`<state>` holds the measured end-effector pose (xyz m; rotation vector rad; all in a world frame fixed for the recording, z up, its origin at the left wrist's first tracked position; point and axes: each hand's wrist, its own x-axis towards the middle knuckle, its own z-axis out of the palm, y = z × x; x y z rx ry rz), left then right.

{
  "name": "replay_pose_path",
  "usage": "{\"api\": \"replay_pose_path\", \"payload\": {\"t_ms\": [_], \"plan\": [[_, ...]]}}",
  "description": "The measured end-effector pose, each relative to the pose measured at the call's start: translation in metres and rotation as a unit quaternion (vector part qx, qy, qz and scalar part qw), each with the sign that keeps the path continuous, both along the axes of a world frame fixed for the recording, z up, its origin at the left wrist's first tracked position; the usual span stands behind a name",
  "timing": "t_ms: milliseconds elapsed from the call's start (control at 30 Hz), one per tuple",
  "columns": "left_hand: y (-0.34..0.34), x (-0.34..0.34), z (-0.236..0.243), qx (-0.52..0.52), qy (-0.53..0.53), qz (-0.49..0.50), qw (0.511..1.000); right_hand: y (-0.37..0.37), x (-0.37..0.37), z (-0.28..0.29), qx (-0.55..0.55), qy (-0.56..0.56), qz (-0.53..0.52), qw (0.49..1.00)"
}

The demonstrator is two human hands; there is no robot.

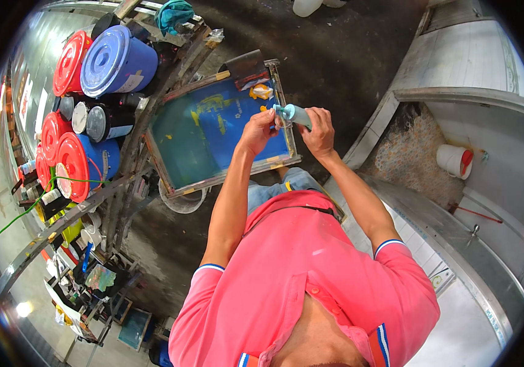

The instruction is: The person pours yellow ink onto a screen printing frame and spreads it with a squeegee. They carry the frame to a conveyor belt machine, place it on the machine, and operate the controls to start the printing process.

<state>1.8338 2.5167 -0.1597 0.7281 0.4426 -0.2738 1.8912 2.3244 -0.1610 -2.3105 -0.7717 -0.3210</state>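
Note:
My right hand (319, 131) is wrapped round a pale teal bottle (299, 115), held on its side above a framed printing screen. At the bottle's left end, my left hand (257, 131) has its fingers closed at the teal cap (281, 111); whether the cap is on or off is too small to tell. Below both hands lies the screen (182, 147), blue and green mesh in a worn wooden frame, with yellow smears across it. A crumpled orange-and-white wad (261, 92) rests near its upper right corner, beside a dark flat sheet (243, 67).
On the left, a metal rack holds a blue lidded bucket (118, 61), several red-lidded buckets and dark jars (104, 124). A clear round tub (182, 200) stands under the screen's near edge. To the right is a walled basin with a white bucket (451, 160).

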Motion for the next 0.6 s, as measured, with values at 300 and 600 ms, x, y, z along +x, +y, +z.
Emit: {"api": "replay_pose_path", "payload": {"t_ms": [300,600], "plan": [[-0.006,-0.013,-0.007,-0.029,-0.039,0.013,0.999,0.004,-0.013,0.000,0.022,0.010,-0.029,0.999],[-0.001,-0.008,-0.003,0.026,0.078,-0.028,0.996,-0.012,-0.011,0.007,0.000,-0.026,0.011,1.000]]}}
